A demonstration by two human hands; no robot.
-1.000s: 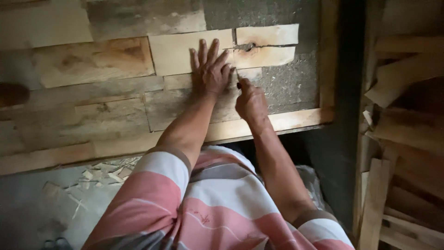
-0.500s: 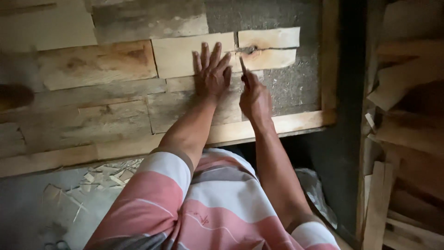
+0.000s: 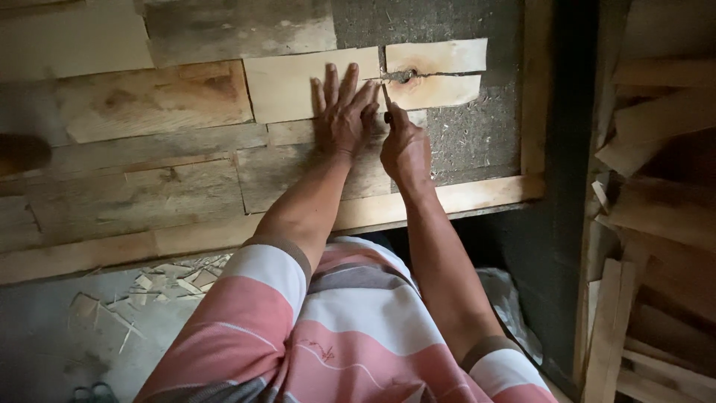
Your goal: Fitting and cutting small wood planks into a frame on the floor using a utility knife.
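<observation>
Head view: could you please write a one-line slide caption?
Left hand flat on a pale wood piece; right hand holds a pencil-like marker beside the cracked piece.

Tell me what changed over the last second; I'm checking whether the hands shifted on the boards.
Little changed. The right hand, gripping a thin tool, edged up so its tip sits nearer the split pale board. The left hand stayed flat, fingers spread, on the pale plank. Nothing was picked up or released; the boards kept their places.
</observation>
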